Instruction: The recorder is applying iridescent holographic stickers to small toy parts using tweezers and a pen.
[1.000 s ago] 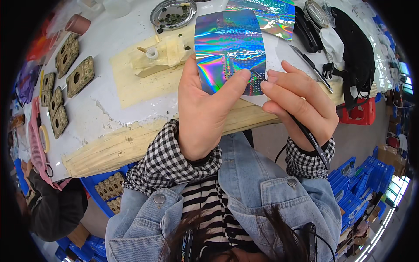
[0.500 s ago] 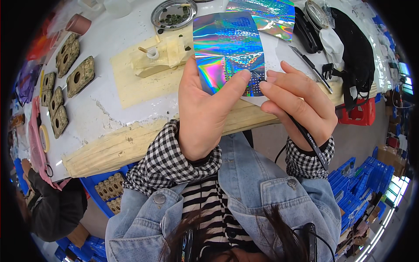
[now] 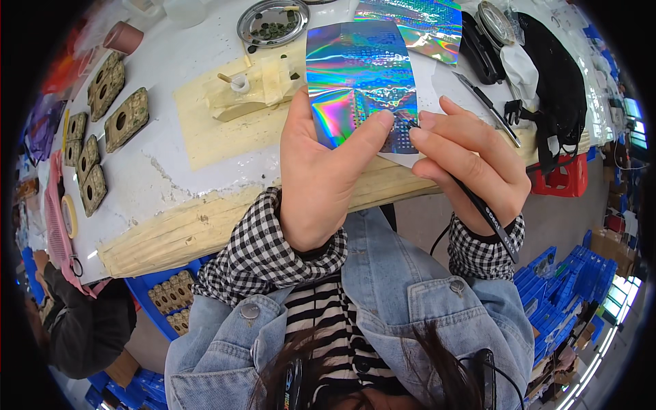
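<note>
A shiny holographic sheet (image 3: 359, 65) with rows of small raised marks is tilted up above the table's front edge. My left hand (image 3: 321, 167) grips its lower left part, thumb on top and fingers behind. My right hand (image 3: 482, 154) holds slim black tweezers (image 3: 490, 217), their rear end pointing down toward my wrist. The tweezers' tips are at the sheet's lower right corner, close to my left thumb; whether anything is between them is too small to tell. Behind the sheet to the left stands a block wrapped in masking tape (image 3: 254, 99), with a small white cup (image 3: 240, 83) and stick.
Several camouflage-patterned pieces with round holes (image 3: 128, 119) lie at the left. A metal dish (image 3: 247, 24) holds dark green bits. Another holographic sheet (image 3: 427, 27), a black pen-like tool (image 3: 488, 102) and black cloth (image 3: 550, 75) lie at the right. A co-worker's dark sleeve (image 3: 92, 328) shows lower left.
The sheet has shifted slightly right and down. My right hand and the tweezers have moved a little, and the tweezers' rear end has swung slightly right. My left hand has barely moved.
</note>
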Demonstrator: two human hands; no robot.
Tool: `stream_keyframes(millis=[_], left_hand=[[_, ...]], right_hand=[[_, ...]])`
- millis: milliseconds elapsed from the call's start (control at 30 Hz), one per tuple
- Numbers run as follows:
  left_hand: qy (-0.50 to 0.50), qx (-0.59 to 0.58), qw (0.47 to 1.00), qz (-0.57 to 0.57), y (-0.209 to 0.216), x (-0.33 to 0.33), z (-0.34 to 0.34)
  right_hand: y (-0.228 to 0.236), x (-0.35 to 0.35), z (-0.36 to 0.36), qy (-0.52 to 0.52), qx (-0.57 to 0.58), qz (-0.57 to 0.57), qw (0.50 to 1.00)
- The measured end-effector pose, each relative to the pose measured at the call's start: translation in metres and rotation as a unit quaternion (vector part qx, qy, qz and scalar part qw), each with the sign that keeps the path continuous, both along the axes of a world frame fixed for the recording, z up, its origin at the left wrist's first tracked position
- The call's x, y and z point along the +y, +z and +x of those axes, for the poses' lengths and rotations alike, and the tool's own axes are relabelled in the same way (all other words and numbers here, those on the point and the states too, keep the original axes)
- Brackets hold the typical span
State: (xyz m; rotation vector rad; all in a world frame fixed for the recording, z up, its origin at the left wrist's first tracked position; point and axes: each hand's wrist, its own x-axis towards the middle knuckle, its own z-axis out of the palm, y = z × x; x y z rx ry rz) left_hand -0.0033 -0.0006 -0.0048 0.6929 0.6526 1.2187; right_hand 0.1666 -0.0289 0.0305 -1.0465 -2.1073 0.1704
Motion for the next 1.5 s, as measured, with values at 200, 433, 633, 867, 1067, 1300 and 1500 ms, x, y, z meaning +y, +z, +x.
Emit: stream_keyframes(millis=[200, 433, 633, 867, 1067, 1300, 1500], left_hand=[[-0.016, 0.020, 1.000, -0.016, 0.0033, -0.0017, -0.0010], [-0.015, -0.007, 0.999, -0.027, 0.0022, 0.0004, -0.0016], [-0.012, -0.007, 1.000, -0.027, 0.0021, 0.0007, -0.0001], [-0.013, -0.008, 0.999, -0.031, 0.0023, 0.0001, -0.0001], [-0.009, -0.001, 1.000, -0.020, 0.0010, 0.0005, 0.0000], [-0.004, 0.005, 1.000, -0.004, 0.0011, -0.0001, 0.0006], [0.017, 0.017, 0.998, 0.052, -0.0032, 0.0005, 0.0013]], right_hand=[[-0.0030, 0.0024, 0.0005, 0.018, -0.044, 0.059, 0.997], [-0.0039, 0.0042, 0.0001, 0.024, -0.056, 0.083, 0.995], [-0.0049, 0.0038, 0.0021, 0.025, -0.043, 0.074, 0.996], [-0.0078, 0.0046, 0.0019, 0.007, -0.007, 0.064, 0.998], [-0.0054, 0.0027, 0.0017, 0.007, 0.018, 0.026, 0.999], [-0.0074, 0.0018, 0.0059, 0.016, 0.052, -0.011, 0.998], [-0.0084, 0.0028, 0.0061, 0.022, 0.085, -0.023, 0.996]])
